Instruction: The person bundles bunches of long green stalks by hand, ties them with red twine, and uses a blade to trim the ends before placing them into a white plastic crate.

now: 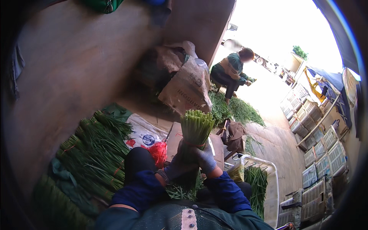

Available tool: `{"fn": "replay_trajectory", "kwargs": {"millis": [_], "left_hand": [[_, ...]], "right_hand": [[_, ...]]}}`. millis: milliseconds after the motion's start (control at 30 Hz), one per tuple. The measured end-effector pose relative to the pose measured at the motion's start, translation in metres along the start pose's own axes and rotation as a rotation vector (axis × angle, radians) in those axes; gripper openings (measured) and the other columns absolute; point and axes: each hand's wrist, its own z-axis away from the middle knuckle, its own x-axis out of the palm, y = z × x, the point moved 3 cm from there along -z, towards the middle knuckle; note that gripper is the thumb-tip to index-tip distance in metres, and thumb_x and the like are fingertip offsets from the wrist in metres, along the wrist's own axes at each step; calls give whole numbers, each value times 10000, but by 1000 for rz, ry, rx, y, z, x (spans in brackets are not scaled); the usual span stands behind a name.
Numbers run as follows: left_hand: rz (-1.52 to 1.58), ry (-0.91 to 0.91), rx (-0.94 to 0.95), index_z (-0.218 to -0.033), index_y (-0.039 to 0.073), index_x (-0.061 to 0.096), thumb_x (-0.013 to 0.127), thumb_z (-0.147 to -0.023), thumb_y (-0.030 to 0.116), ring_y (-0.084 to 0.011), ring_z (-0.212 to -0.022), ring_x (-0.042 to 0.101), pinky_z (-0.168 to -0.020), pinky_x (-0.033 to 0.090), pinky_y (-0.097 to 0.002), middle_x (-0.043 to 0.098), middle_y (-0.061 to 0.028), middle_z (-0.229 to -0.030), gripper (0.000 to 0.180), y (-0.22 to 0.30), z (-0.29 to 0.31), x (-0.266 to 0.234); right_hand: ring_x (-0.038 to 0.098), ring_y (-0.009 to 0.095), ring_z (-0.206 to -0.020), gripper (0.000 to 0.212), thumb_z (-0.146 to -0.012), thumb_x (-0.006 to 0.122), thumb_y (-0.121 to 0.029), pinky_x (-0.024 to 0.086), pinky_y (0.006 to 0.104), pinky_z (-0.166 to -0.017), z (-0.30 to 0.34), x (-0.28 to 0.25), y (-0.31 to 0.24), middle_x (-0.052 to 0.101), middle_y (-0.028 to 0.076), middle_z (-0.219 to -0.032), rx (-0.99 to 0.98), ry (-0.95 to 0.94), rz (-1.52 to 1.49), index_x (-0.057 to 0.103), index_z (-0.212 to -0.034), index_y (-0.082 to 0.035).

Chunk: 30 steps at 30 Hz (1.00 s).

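Observation:
Upright in front of my chest stands a bundle of long green stalks, its pale cut ends facing up. A thin red band circles the stalks. My left hand, in a thin greyish glove, is closed round the bundle's left side below the band. On the other side, my gloved right hand grips it with bent fingers. Both hands partly hide the lower stalks. Loose green leaves show beneath them, between my legs. A clump of red bands or strings lies near my left knee.
Banded green bundles are heaped at the left. At my right, a white plastic basket holds more greens. Ahead are cardboard and a seated person beside piled greens. Stacked crates line the far right.

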Motion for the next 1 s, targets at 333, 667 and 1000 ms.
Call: {"fn": "replay_trajectory", "kwargs": {"millis": [333,667,1000], "left_hand": [[695,203,-305,-1427,42,323,801,-770,81,-214,-1200,528,-1030,455,-365,535,-107,-1282,813,-38,8,-40],[286,351,-76,-1465,40,254,848,-670,160,-245,-1260,493,-1079,408,-383,484,-130,-1359,999,-54,2,-42],[-29,57,121,-1505,63,129,821,-713,229,-288,-1318,466,-1099,394,-395,425,-165,-1438,1065,28,-8,-28]], "right_hand": [[590,207,-1144,673,-834,703,-198,478,370,-965,71,-29,70,615,159,-1256,354,-420,639,410,-1418,-34],[613,125,-704,176,-870,704,-117,499,270,-656,42,-77,-38,645,65,-777,-119,189,636,640,-981,4],[520,357,-557,214,-879,696,-157,431,386,-509,19,-22,-121,525,168,-634,-520,148,1047,567,-772,-25]]}}
